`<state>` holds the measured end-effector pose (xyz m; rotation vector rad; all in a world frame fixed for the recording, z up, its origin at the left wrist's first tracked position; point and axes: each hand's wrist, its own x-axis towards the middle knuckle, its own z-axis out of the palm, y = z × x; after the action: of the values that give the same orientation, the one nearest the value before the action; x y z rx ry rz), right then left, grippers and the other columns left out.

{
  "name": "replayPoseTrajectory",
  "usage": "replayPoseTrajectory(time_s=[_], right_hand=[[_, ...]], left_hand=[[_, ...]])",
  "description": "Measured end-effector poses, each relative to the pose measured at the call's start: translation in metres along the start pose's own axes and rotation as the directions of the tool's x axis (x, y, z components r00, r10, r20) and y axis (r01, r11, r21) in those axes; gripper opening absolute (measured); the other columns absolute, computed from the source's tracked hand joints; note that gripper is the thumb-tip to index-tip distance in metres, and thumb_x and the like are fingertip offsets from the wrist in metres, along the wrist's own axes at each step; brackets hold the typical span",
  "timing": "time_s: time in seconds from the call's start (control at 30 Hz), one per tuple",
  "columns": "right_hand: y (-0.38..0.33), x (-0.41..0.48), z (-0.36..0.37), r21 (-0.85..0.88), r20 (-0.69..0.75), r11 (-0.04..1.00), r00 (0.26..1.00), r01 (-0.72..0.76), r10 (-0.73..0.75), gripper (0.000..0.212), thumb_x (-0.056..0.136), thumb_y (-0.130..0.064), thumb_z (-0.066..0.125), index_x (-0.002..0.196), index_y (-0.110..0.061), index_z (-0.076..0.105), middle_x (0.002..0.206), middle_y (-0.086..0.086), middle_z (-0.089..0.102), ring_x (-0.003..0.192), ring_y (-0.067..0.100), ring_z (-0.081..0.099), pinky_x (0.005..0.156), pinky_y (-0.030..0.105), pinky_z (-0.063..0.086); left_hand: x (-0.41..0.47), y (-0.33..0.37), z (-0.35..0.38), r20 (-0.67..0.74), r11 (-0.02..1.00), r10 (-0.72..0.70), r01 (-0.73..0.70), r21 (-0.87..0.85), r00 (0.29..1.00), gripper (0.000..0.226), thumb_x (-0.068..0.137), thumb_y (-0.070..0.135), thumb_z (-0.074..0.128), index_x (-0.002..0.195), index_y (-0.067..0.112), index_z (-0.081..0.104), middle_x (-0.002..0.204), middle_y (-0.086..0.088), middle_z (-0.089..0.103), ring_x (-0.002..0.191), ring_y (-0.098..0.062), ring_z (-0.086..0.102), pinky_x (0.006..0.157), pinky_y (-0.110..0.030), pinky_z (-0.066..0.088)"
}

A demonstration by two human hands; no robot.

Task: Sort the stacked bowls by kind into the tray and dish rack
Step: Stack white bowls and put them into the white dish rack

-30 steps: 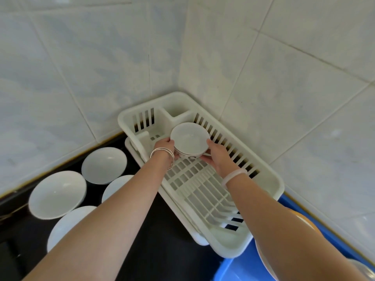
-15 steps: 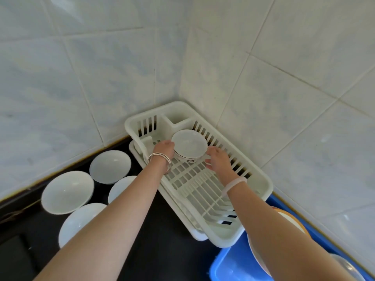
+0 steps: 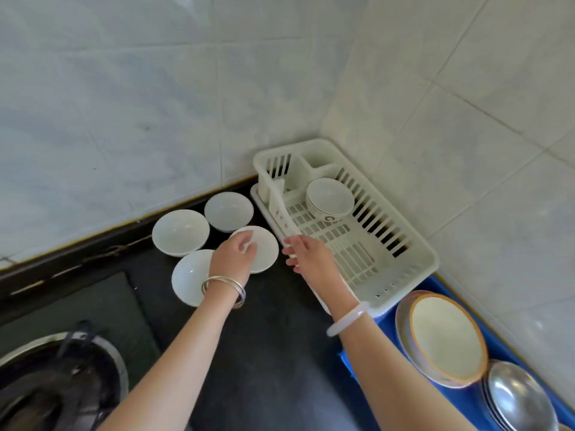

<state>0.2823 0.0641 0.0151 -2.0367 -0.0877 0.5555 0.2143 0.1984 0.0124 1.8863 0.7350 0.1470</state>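
Observation:
A white bowl with a dark patterned band (image 3: 329, 199) sits alone at the far end of the white plastic dish rack (image 3: 413, 244), with no hand on it. Left of the rack, several plain white bowls stand on the black counter: one at the back left (image 3: 180, 231), one at the back (image 3: 228, 211), one at the front (image 3: 188, 276). My left hand (image 3: 233, 258) lies over the bowl nearest the rack (image 3: 264, 253), its fingers curled over that bowl's rim. Beside the rack's left rim hovers my right hand (image 3: 306, 255), fingers loosely spread and holding nothing.
A blue tray (image 3: 385, 318) at the right holds an orange-rimmed plate (image 3: 448, 337) and steel bowls (image 3: 522, 399). A stove burner (image 3: 56, 384) fills the bottom left. Tiled walls close off the corner behind the rack.
Both hands have let go of the patterned bowl, which now rests in the rack. They have drawn back to the left, the left hand onto a plain white bowl.

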Motion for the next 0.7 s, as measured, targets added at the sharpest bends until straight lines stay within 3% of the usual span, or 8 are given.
replayPoseTrajectory(time_s=[0.1,0.17,0.23,0.3,0.37,0.47,0.57,0.7], right_hand=[[0.024,0.000,0.029,-0.150,0.023,0.983,0.994,-0.103,0.108,0.030,0.095,-0.031,0.040,0.095,-0.008,0.060,0.085,0.011,0.063,0.074,0.018,0.055,0.073,0.036,0.047],[0.036,0.005,0.044,-0.187,0.025,0.971,0.987,-0.150,0.157,0.029,0.096,-0.032,0.042,0.097,-0.010,0.061,0.075,0.003,0.051,0.071,0.015,0.046,0.070,0.035,0.041],[0.043,0.013,0.056,-0.216,0.025,0.957,0.979,-0.191,0.201,0.036,0.096,-0.033,0.043,0.119,-0.009,0.056,0.077,-0.004,0.047,0.076,0.013,0.044,0.075,0.033,0.039],[0.046,0.021,0.065,-0.213,0.026,0.950,0.970,-0.230,0.241,0.038,0.095,-0.034,0.044,0.123,-0.010,0.052,0.090,0.005,0.057,0.083,0.017,0.048,0.081,0.037,0.046],[0.044,0.025,0.073,-0.128,0.026,0.948,0.954,-0.293,0.298,0.029,0.094,-0.031,0.046,0.116,-0.014,0.053,0.098,0.009,0.059,0.081,0.021,0.055,0.080,0.041,0.053],[0.040,0.031,0.078,0.141,0.050,0.903,0.914,-0.406,0.403,0.029,0.093,-0.018,0.048,0.121,-0.012,0.051,0.098,0.011,0.061,0.079,0.023,0.062,0.059,0.029,0.055],[0.035,0.034,0.081,0.370,0.043,0.824,0.894,-0.429,0.446,0.034,0.091,-0.002,0.047,0.125,-0.001,0.051,0.114,0.023,0.060,0.097,0.033,0.064,0.067,0.032,0.056],[0.024,0.026,0.073,0.409,-0.027,0.841,0.917,-0.353,0.399,0.028,0.089,0.005,0.047,0.117,0.003,0.055,0.118,0.021,0.059,0.087,0.028,0.064,0.071,0.032,0.057]], left_hand=[[-0.015,-0.037,-0.016,-0.044,0.993,-0.067,0.071,0.095,0.997,0.039,0.092,0.018,0.049,0.131,0.019,0.050,0.136,-0.004,0.054,0.125,-0.024,0.048,0.105,-0.035,0.034],[-0.021,-0.061,-0.024,-0.089,0.983,-0.103,0.115,0.144,0.991,0.042,0.092,0.016,0.048,0.134,0.019,0.047,0.140,-0.004,0.049,0.128,-0.026,0.044,0.108,-0.036,0.030],[-0.025,-0.081,-0.030,-0.145,0.976,-0.111,0.136,0.171,0.983,0.046,0.091,0.012,0.050,0.135,0.017,0.045,0.145,-0.005,0.043,0.133,-0.025,0.039,0.110,-0.036,0.027],[-0.024,-0.096,-0.035,-0.189,0.970,-0.101,0.139,0.201,0.977,0.050,0.089,0.008,0.052,0.137,0.015,0.042,0.149,-0.006,0.036,0.138,-0.025,0.031,0.113,-0.037,0.025],[-0.023,-0.106,-0.039,-0.225,0.976,-0.123,0.159,0.151,0.967,0.058,0.086,0.006,0.057,0.140,0.016,0.037,0.150,-0.006,0.034,0.139,-0.025,0.030,0.113,-0.038,0.025],[-0.022,-0.117,-0.042,-0.223,0.972,-0.234,0.233,-0.030,0.946,0.071,0.084,0.006,0.061,0.145,0.019,0.027,0.148,-0.006,0.039,0.136,-0.027,0.037,0.112,-0.042,0.028],[-0.018,-0.123,-0.044,-0.159,0.929,-0.342,0.309,-0.203,0.926,0.066,0.087,0.009,0.057,0.145,0.020,0.027,0.144,-0.007,0.045,0.129,-0.026,0.046,0.109,-0.043,0.033],[-0.018,-0.127,-0.044,-0.123,0.904,-0.346,0.295,-0.310,0.930,0.054,0.089,0.008,0.053,0.140,0.018,0.038,0.141,-0.005,0.048,0.128,-0.024,0.046,0.108,-0.039,0.033]])
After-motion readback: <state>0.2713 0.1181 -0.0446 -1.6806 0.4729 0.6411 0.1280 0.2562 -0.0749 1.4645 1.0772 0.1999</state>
